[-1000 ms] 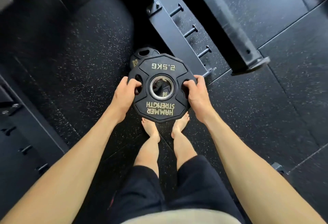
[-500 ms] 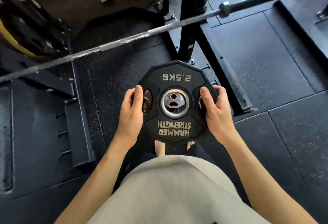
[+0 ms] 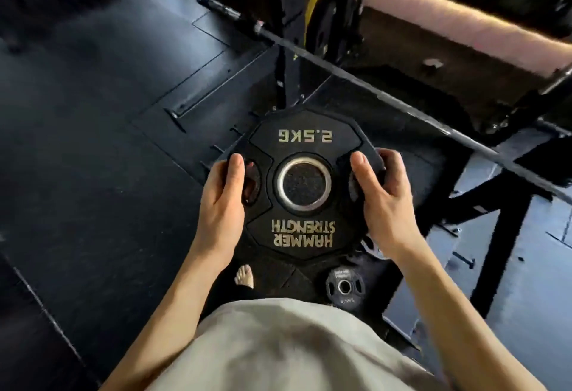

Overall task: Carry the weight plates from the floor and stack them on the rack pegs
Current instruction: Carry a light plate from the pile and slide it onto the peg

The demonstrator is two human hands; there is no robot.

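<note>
I see left hand [image 3: 221,205] and right hand [image 3: 383,201] gripping black polygonal 2.5KG rubber plate [image 3: 305,239] between them, steel-ringed bore centred

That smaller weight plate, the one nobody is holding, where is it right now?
In the head view, the smaller weight plate lies flat on the floor, low and right of centre, just below the held 2.5 kg plate and right of the bare foot.
</note>
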